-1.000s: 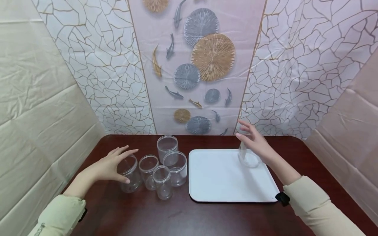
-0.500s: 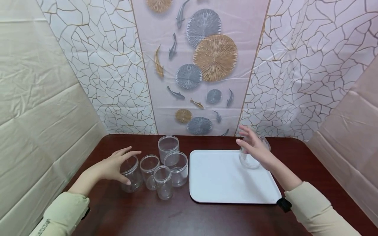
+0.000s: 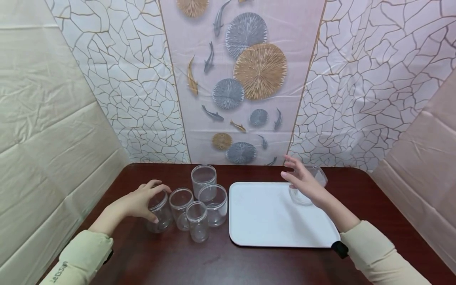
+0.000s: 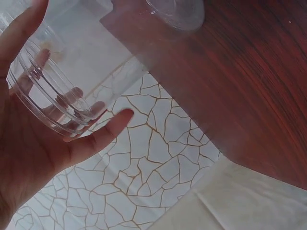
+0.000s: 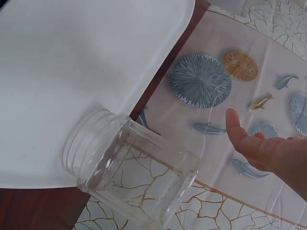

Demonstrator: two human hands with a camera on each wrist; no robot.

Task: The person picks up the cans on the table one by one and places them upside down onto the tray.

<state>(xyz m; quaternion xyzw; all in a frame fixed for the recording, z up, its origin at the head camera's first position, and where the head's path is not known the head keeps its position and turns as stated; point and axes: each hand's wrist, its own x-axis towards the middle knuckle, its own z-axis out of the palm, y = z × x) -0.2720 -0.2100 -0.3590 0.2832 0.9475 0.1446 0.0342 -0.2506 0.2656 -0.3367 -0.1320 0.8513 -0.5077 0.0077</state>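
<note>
My left hand (image 3: 142, 201) reaches over a clear, wide-mouthed jar (image 3: 162, 221) at the left of a cluster, fingers bent loosely beyond its rim and thumb on the near side. Up close in the left wrist view, this jar (image 4: 112, 45) has its ridged rim toward my palm; the extended finger shows a gap from the glass. My right hand (image 3: 303, 182) hovers with parted fingers, apart from another clear jar (image 3: 318, 174). That jar (image 5: 148, 167) stands mouth down on the white tray (image 3: 263, 225), near its far right corner.
Several clear jars stand mouth up beside the left one: a medium jar (image 3: 181, 217), a narrow jar (image 3: 198, 229), a wide jar (image 3: 217, 209) close to the tray's left edge, and another jar (image 3: 204, 178) behind. The dark red table (image 3: 185, 265) meets a patterned wall cloth (image 3: 149, 130).
My left fingers have bent down more around the left jar's rim. My right hand has drawn away from the overturned jar, leaving more of it visible. The jars have stayed in place.
</note>
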